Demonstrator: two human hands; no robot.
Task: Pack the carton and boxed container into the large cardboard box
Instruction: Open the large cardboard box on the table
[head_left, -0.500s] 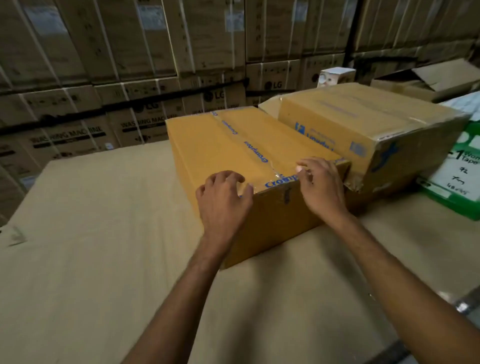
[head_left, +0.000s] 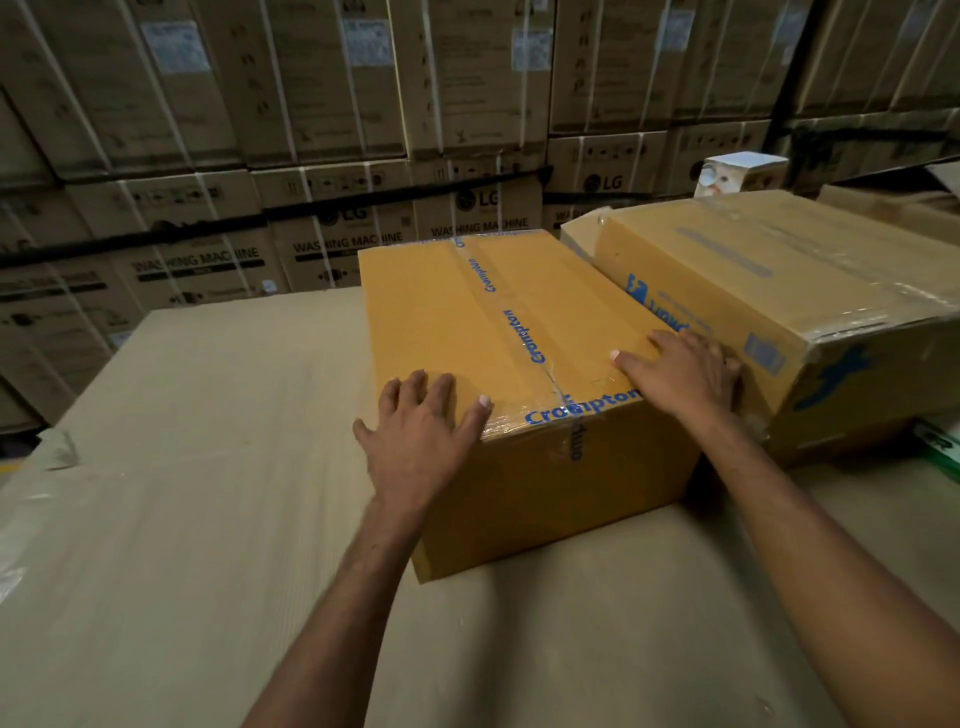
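- Stacked washing-machine cartons (head_left: 311, 130), strapped with bands, fill the whole background like a wall.
- Covered in plain brown board, the surface (head_left: 208, 519) runs from the left edge towards the viewer.
- Left grip (head_left: 421, 436), a bare hand, lies flat on the near left corner of the taped cardboard box (head_left: 493, 322), with fingers spread and straight and the thumb along the near top edge; it clasps nothing.
- That taped cardboard box stands closed in the middle of the surface, its top seam sealed with clear tape printed in blue.
- Right grip (head_left: 680, 374), the other bare hand, rests on the box's near right corner, thumb stretched across the top, fingers laid out and not closed round anything.
- Just right of it, touching or nearly so, sits a worn cardboard box (head_left: 779, 291), tilted and also taped.
- Behind that one, a small white printed box (head_left: 743, 174) shows.
- At the far right edge lies part of a green and white item (head_left: 940, 452).
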